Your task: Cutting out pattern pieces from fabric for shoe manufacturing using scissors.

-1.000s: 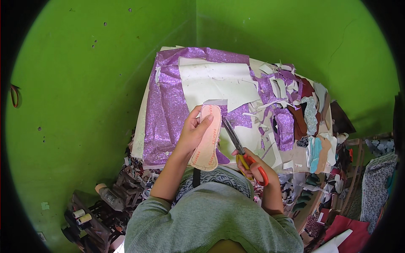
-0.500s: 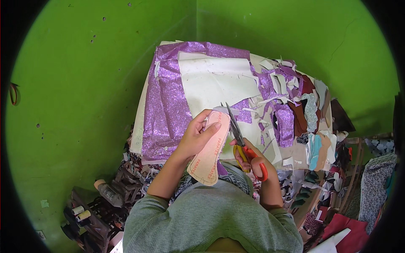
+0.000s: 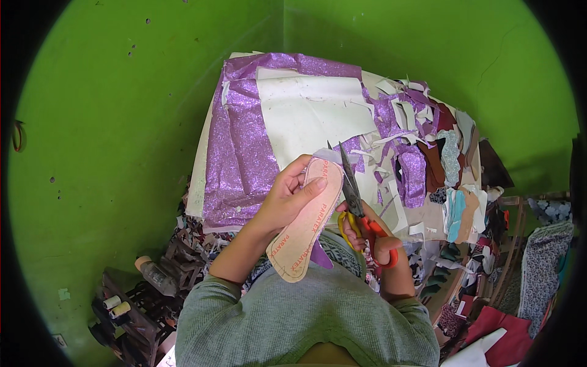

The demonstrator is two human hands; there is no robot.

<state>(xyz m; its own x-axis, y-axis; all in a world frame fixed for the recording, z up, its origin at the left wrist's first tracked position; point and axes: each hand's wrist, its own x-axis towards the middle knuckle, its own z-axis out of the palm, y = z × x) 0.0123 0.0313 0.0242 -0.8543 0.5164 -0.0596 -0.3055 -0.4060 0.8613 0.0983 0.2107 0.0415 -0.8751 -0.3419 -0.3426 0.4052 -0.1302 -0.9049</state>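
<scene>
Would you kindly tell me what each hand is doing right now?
Left hand: closed, holding the insole.
Right hand: closed, holding the scissors.

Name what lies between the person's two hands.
In the head view, the pink sole-shaped piece and the scissors blades lie between the left hand and right hand.

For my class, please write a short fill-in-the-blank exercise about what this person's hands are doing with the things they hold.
1. The left hand holds a pink ____-shaped insole.
2. The right hand holds ____ with orange handles.
3. Its blades point ____ from the person.
4. The glittery sheet on the table is ____.

Missing words: foot; scissors; away; purple
</scene>
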